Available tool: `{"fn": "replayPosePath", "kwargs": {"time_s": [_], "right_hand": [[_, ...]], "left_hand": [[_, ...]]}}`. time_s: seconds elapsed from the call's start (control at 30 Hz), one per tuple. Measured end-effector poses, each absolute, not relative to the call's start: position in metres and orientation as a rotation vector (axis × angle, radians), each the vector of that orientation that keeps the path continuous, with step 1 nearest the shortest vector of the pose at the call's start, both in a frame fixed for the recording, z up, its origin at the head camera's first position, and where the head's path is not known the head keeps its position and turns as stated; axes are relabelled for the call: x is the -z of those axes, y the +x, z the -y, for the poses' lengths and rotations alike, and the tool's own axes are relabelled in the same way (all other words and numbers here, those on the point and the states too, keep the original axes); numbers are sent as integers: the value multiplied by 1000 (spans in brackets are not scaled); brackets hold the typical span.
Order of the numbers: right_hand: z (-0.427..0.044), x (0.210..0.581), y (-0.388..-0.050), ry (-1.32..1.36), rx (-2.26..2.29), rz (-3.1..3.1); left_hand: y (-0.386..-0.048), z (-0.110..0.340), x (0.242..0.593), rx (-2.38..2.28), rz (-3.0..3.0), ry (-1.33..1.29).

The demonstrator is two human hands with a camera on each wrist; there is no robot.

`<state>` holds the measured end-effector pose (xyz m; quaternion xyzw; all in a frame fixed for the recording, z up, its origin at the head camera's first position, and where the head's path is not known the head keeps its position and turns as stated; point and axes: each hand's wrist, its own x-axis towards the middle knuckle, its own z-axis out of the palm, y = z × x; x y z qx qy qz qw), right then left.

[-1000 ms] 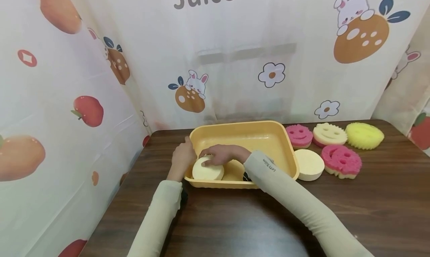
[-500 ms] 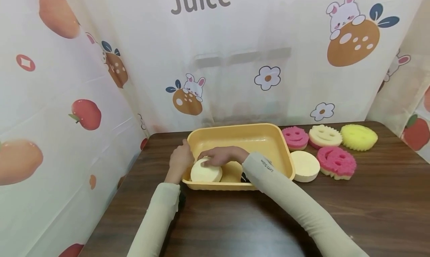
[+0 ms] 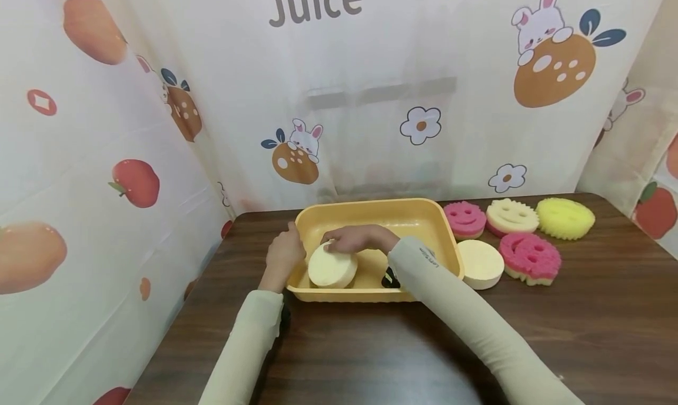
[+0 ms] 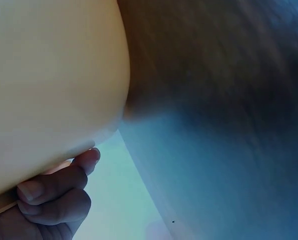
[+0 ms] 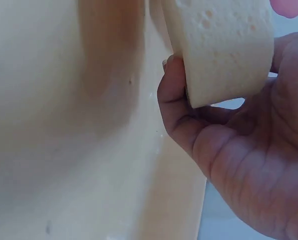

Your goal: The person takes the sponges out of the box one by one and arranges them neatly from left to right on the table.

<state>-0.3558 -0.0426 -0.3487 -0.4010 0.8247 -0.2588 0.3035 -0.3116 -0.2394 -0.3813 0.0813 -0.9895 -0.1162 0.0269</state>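
Note:
My right hand reaches into the yellow plastic tray and grips a round cream sponge by its upper edge. The sponge tilts inside the tray's left front part. In the right wrist view the thumb and fingers pinch the thick, pitted sponge, above the tray wall. At the tray's left side, my left hand holds the rim. The left wrist view shows its curled fingers against the tray's wall; the thumb is hidden there.
Right of the tray lie another round cream sponge, two pink smiley sponges, one cream-and-pink smiley sponge and a yellow scalloped sponge. The dark wooden table meets a printed curtain behind.
My right hand has shifted slightly right, lifting and tilting the round sponge away from the tray's left wall. The left hand keeps its hold on the rim. The head view has shifted a little.

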Motion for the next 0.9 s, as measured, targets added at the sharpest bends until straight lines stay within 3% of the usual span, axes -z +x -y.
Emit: {"fn": "replayPosePath", "kwargs": {"time_s": [0.9], "right_hand": [[15, 320, -358, -1050, 696, -2459]], "left_hand": [[-310, 238, 378, 340, 3092, 316]]}}
